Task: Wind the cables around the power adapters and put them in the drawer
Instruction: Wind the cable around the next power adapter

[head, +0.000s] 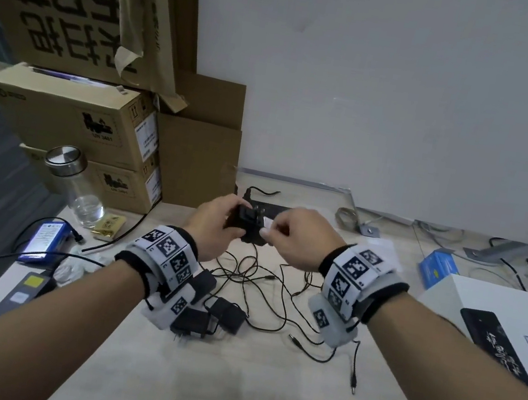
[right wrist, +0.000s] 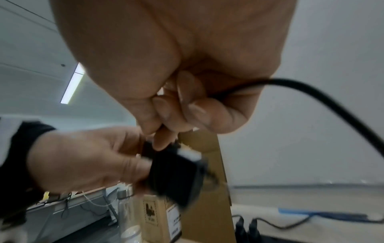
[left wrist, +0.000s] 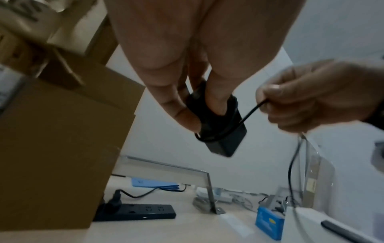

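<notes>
Head view downward, wrist views close, sharing adapter (left wrist: 220, 131)

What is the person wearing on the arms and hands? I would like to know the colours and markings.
Both forearms are bare, with no sleeves, and the left hand and right hand wear no gloves. Each wrist carries a grey padded band with a black cuff. Over it runs a white strap printed with square black-and-white coded markers. A thin black wire hangs from the right band.
</notes>
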